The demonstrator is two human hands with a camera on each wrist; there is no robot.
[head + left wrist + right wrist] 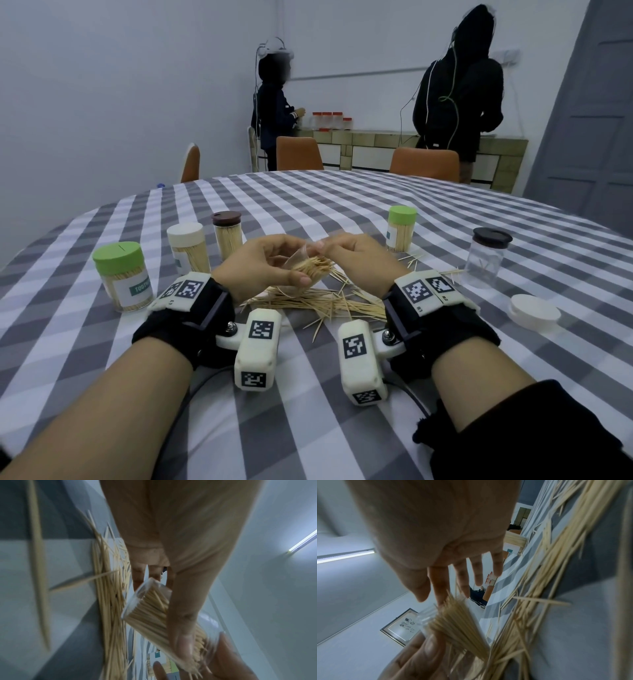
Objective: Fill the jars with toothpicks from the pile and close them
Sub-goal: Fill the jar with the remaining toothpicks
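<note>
Head view: the left hand (263, 265) is wrapped around a tilted clear jar (301, 270) over the toothpick pile (318, 301) near the table's front edge. Picks poking out the mouth could easily spill. The right hand (356, 257) works the mouth, fingers half bent.

Left wrist: the thumb clamps the jar wall.

Right wrist: fingers spread, fingertips on the pick ends, nothing gripped.

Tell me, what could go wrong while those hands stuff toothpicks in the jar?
The jar is tilted in the left hand, toothpicks poking out its mouth, so some might slide back onto the pile. The right hand is at those pointy tips and might get pricked. The white lid lies off to the right, easy to forget.
</note>
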